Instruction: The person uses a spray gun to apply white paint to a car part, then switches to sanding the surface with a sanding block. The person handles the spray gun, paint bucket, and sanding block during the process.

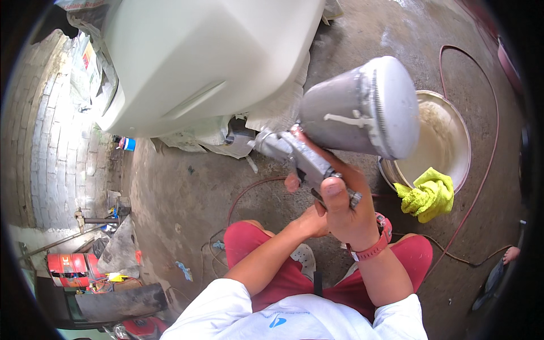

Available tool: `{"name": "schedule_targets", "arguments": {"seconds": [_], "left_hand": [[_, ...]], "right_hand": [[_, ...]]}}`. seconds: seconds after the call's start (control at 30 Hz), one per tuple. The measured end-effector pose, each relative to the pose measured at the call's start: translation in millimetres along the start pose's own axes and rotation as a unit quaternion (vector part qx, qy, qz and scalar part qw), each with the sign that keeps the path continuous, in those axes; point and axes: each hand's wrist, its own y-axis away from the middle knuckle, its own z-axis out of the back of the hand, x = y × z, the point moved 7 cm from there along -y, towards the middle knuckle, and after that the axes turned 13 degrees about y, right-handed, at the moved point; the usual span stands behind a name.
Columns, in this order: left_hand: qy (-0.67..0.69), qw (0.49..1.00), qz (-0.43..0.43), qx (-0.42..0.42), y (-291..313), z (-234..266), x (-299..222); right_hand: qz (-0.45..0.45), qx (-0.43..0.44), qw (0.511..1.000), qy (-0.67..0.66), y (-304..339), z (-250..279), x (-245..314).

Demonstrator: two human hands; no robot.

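Note:
A spray gun (294, 154) with a large grey cup (339, 110) and pale lid is raised in front of me, its nozzle pointing left. My right hand (340, 198), with a red watch on the wrist, is wrapped round the gun's handle, thumb over its back. My left hand (315, 221) is close below the right one, near the lower end of the handle. Its fingers are mostly hidden behind the right hand, so what they hold cannot be made out. Beyond the gun nozzle stands a glossy white vehicle body panel (187, 62), edged with masking paper (192, 139).
To the right a pale bucket (453, 127) has a yellow-green cloth (428, 195) over its rim. A reddish hose (494, 130) curves across the concrete floor (181, 192). At left are a whitish brick wall (54, 147), a red container (71, 266) and clutter.

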Motion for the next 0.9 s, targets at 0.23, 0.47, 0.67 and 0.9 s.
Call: {"name": "schedule_targets", "arguments": {"seconds": [0.23,0.47,0.67,0.9], "left_hand": [[-0.105,0.971,0.159,0.142,11,-7,11],[-0.110,0.981,0.117,0.109,10,-1,-3],[-0.116,0.976,0.126,0.133,2,-16,19],[-0.141,0.987,0.060,0.038,1,-34,51]], "right_hand": [[0.008,-0.195,0.975,0.105,11,27,-3],[-0.020,-0.242,0.956,0.163,14,39,-14],[-0.081,-0.126,0.984,0.101,10,15,-30],[-0.141,-0.004,0.989,0.040,8,-8,-48]]}}
